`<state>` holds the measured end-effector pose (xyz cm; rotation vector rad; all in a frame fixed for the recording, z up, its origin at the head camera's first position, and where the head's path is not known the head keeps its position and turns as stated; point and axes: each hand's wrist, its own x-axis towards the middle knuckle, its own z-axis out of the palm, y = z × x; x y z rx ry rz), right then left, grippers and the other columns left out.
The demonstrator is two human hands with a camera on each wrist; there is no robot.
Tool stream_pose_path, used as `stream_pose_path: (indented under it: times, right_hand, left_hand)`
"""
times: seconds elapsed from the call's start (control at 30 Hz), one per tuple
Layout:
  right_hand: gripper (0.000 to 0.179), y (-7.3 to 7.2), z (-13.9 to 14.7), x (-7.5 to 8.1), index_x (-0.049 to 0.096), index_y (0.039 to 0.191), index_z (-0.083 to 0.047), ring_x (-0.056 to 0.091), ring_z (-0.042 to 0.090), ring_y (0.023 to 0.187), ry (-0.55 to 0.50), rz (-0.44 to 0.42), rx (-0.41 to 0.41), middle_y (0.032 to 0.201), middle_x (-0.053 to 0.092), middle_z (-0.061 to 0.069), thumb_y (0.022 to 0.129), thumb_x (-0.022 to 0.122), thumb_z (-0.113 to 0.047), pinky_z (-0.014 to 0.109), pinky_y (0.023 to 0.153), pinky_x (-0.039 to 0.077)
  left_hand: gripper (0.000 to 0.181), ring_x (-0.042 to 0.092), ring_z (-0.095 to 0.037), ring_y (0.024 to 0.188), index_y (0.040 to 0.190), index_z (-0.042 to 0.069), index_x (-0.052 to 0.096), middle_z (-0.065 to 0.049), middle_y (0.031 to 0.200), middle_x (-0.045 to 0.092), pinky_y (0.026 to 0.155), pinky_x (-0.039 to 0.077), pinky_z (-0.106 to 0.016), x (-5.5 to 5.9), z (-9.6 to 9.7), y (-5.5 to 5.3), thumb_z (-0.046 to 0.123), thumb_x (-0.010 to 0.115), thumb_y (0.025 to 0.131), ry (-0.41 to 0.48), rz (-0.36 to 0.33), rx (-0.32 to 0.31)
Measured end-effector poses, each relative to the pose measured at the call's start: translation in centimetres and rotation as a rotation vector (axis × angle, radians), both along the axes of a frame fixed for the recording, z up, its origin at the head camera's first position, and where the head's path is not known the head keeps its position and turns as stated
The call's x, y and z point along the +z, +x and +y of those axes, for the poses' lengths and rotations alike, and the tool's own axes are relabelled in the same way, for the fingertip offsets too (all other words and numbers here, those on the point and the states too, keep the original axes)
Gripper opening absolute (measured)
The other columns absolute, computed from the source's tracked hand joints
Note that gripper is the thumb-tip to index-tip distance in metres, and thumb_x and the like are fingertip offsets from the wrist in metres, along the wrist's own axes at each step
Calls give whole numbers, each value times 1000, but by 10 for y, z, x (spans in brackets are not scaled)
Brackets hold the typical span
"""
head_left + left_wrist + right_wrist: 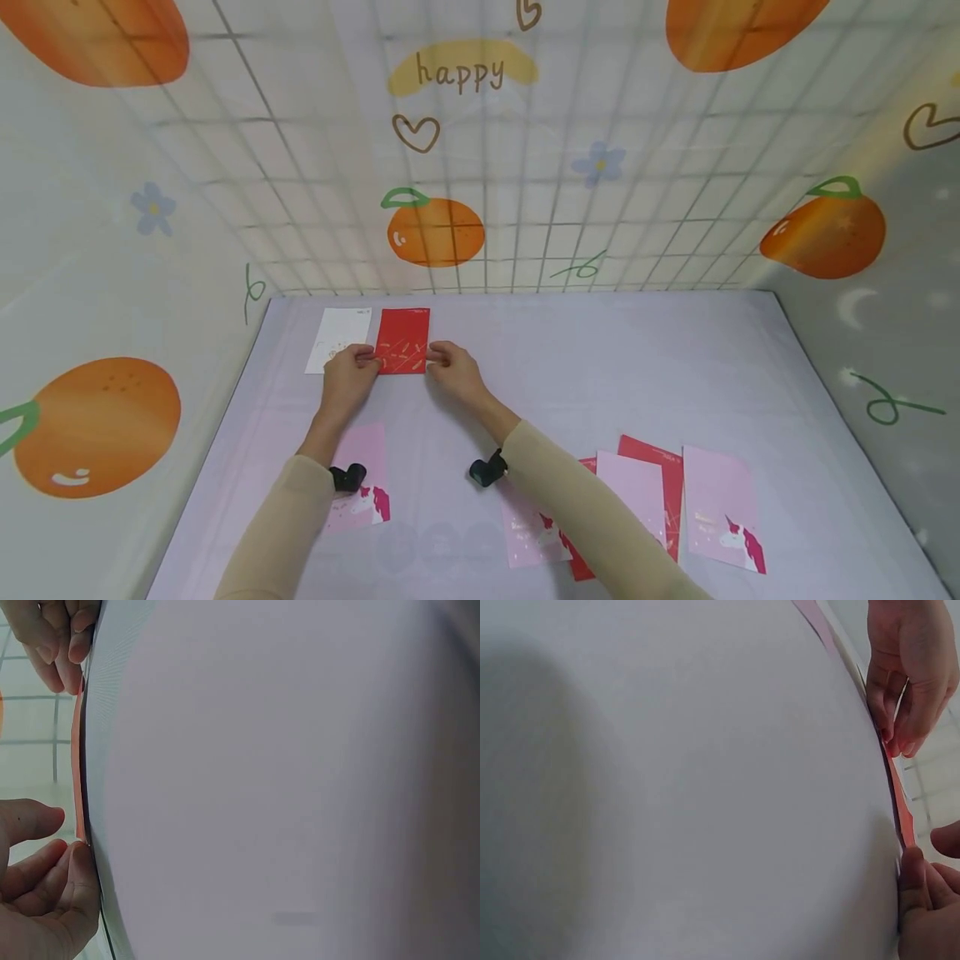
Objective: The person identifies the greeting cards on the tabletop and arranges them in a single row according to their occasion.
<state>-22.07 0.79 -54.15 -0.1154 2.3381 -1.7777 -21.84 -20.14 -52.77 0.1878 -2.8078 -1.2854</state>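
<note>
Card [402, 329] in red lies on the worktop [555, 392] between your left hand [350, 375] and right hand [455, 371], which stand apart, fingers loosely bent, touching its opposite side edges. It should be light, thin and easily creased: take it gently by those edges. Visible: one white card [341, 325] partly under your left hand; one pink card [369, 458] nearer you; right of your right hand, three pink cards [716, 479] and two more red cards [651, 452].
</note>
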Motion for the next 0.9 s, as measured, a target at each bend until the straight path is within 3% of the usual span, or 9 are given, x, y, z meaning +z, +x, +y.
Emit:
stream_pose_path:
  times: [0.33, 0.57, 0.77, 0.9]
  right_hand:
    - [36, -2, 9, 4, 59, 131, 0, 64, 22, 103, -21, 21, -25, 119, 67, 10, 95, 64, -6, 29, 78, 57]
    - [35, 6, 31, 28, 60, 129, -2, 65, 24, 100, -21, 100, 18, 113, 68, 10, 95, 66, -9, 30, 78, 56]
    - [30, 23, 52, 52, 63, 124, -8, 63, 22, 96, 9, 178, 68, 106, 69, 7, 95, 67, -11, 30, 80, 54]
    - [29, 36, 67, 66, 64, 123, -10, 63, 20, 93, 30, 212, 95, 102, 68, 3, 95, 68, -14, 30, 78, 55]
  left_hand:
    - [38, 67, -33, 103, 128, 0, 61, -19, 117, 67, 84, 57, -44, 6, 2, 4, 21, 64, 96, 9, -35, 3]
    - [34, 69, -34, 100, 122, 1, 65, -17, 112, 70, 85, 55, -48, 31, 11, 18, 19, 69, 93, -8, 91, -70]
    - [36, 67, -31, 103, 123, 3, 64, -15, 115, 69, 83, 57, -45, 54, 23, 39, 21, 72, 93, 8, 121, -123]
    - [38, 67, -28, 103, 125, 3, 64, -12, 118, 68, 82, 57, -44, 64, 31, 52, 21, 73, 93, 38, 142, -153]
